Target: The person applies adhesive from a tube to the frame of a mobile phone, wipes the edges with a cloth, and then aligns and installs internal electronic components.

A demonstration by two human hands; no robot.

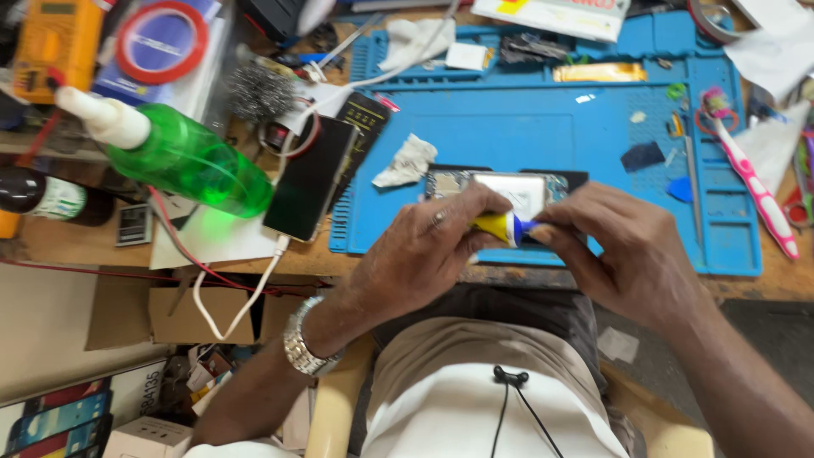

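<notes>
My left hand grips a small yellow tube with a blue and white neck. My right hand pinches the tube's blue cap end with its fingertips. Both hands meet over the near edge of a blue work mat. Just beyond them lies an opened phone with its silver battery showing. A metal watch sits on my left wrist.
A green bottle with a white nozzle lies at the left. A dark phone on a white cable rests beside the mat. A crumpled wipe, a pink toothbrush, a yellow multimeter and a red tape ring lie around.
</notes>
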